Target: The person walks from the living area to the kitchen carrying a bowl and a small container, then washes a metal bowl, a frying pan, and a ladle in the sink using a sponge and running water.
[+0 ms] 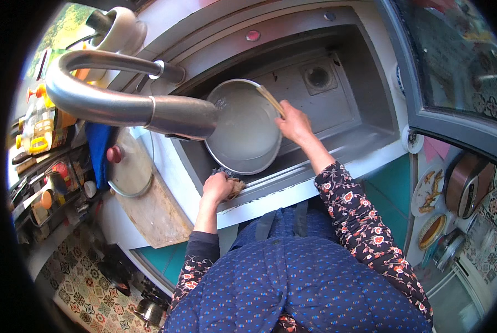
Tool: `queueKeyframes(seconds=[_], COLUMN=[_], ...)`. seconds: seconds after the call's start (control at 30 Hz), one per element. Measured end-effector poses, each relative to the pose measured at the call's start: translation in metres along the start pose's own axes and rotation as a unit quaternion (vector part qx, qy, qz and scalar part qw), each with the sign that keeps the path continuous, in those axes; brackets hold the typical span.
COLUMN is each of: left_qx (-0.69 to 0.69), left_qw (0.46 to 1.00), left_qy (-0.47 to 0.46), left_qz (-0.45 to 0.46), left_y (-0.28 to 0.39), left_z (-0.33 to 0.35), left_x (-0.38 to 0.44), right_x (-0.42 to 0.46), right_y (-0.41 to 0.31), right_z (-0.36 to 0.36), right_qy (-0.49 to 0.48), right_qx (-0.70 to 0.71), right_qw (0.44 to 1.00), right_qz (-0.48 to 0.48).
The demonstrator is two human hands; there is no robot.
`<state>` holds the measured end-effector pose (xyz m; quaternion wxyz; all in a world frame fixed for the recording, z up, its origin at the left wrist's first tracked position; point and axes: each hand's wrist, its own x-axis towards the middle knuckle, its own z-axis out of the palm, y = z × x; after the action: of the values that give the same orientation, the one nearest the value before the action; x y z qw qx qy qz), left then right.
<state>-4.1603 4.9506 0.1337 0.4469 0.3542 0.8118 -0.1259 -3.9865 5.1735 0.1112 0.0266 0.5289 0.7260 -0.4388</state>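
Observation:
A round metal pot with cloudy liquid stands at the left of a grey sink, under the spout of a curved metal faucet. My right hand is closed on several wooden chopsticks, whose far ends reach the pot's upper right rim. At the sink's front left edge, my left hand grips a brown cloth; a dark grey scrubber or cloth shows between that hand and the pot.
A glass lid with a red knob lies on a wooden board left of the sink. Bottles and utensils crowd the far left. An open window frame juts in at the right, near a plate of food. The drain is at the sink's back right.

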Motion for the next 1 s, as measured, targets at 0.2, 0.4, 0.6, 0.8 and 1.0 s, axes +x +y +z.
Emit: queueKeyframes(seconds=[0.2, 0.4, 0.6, 0.8, 1.0], left_qx=[-0.008, -0.019, -0.023, -0.017, -0.016], left_qw=[1.0, 1.0, 0.999, 0.999, 1.0], left_qy=[-0.004, -0.008, 0.008, 0.005, -0.007], left_qz=[0.002, 0.015, 0.024, 0.028, 0.021], left_y=[-0.005, -0.008, -0.012, -0.014, -0.014], left_z=[0.003, 0.003, 0.008, 0.008, 0.006], left_x=[0.002, 0.002, 0.005, 0.005, 0.005], right_x=[-0.02, -0.027, -0.021, -0.024, -0.032], right_y=[-0.05, -0.08, -0.07, -0.031, -0.021], right_z=[0.006, 0.014, -0.001, -0.042, -0.082], right_qy=[0.029, 0.068, 0.158, 0.278, 0.235], right_qx=[0.059, 0.044, -0.111, -0.261, -0.311], right_qw=[0.995, 0.983, 0.958, 0.882, 0.859], right_qz=[-0.072, -0.165, -0.21, -0.278, -0.331])
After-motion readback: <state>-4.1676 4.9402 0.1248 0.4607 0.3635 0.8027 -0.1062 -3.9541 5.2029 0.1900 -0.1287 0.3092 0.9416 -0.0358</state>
